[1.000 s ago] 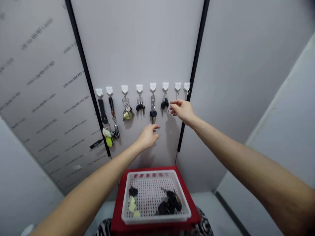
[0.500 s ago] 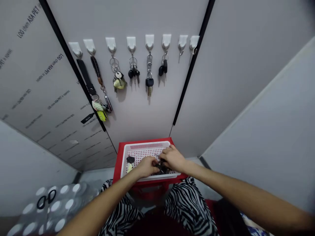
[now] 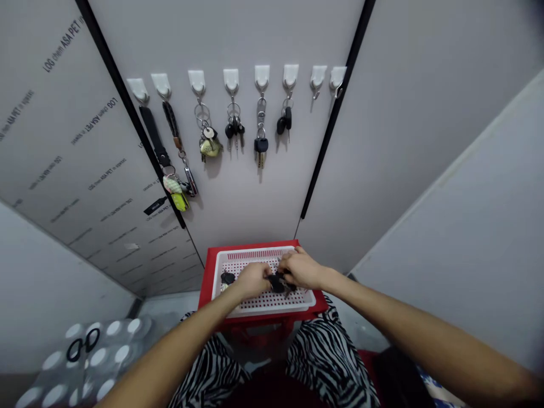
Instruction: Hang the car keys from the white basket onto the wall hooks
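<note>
A white perforated basket (image 3: 260, 306) sits on a red stool (image 3: 207, 275) in front of my knees. Over the basket, my left hand (image 3: 253, 280) and my right hand (image 3: 301, 268) meet, both closed around a bunch of black keys (image 3: 279, 283). Another black key with a pale tag (image 3: 227, 278) lies at the basket's left end. On the wall above runs a row of white hooks (image 3: 232, 80). Several carry key bunches (image 3: 260, 145); the two rightmost hooks (image 3: 318, 76) hang bare.
A black strap with green and white tags (image 3: 175, 190) dangles from the leftmost hooks beside a black vertical strip (image 3: 136, 122). My zebra-patterned trousers (image 3: 323, 362) flank the stool. A spotted cloth with black scissors (image 3: 80, 345) lies at lower left.
Both hands dropped from the wall hooks into the basket and closed on the black keys, now lifted slightly above the basket floor. The view tilted down.
</note>
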`<state>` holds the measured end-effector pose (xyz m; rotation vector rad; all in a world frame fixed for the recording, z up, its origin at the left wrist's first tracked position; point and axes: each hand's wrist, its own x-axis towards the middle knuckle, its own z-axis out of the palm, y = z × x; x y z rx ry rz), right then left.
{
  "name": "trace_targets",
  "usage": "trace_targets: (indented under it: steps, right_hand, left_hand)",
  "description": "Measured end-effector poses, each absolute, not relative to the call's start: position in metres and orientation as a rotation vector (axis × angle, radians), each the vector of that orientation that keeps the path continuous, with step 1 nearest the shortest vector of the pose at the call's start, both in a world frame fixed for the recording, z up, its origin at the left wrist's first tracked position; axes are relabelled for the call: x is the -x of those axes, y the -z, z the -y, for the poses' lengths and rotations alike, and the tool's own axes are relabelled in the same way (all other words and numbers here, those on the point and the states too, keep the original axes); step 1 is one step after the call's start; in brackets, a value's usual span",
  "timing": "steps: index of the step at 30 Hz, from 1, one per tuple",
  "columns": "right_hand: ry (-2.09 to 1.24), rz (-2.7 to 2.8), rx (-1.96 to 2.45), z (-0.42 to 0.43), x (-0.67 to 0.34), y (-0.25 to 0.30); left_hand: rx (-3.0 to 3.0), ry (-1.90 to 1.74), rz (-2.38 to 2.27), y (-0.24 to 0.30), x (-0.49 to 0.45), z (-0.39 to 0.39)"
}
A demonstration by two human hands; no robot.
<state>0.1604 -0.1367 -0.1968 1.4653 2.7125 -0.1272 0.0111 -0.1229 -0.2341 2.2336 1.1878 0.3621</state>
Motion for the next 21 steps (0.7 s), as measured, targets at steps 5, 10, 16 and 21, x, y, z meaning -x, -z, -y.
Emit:
trace_targets:
  steps: [5, 10, 16, 21]
  right_hand:
    - [0.882, -2.928, -1.62, 0.137, -0.155, 0.19]
    - [1.779, -2.81, -1.757, 0.13, -0.141, 0.185]
    - [2.41, -2.464, -2.038, 0.125, -0.134, 0.174]
    - [2.552, -2.388, -2.093, 0.125, -0.138, 0.157]
  left_hand:
    - [-2.067, -0.628, -1.024, 0.208, 0.0, 0.105]
    - [-2.034, -0.794, -0.938, 0.186, 0.003, 0.096]
    - [-1.755, -0.774, -0.902, 0.169, 0.008, 0.091]
    - [-1.65, -0.778, -0.885, 0.161, 0.012, 0.092]
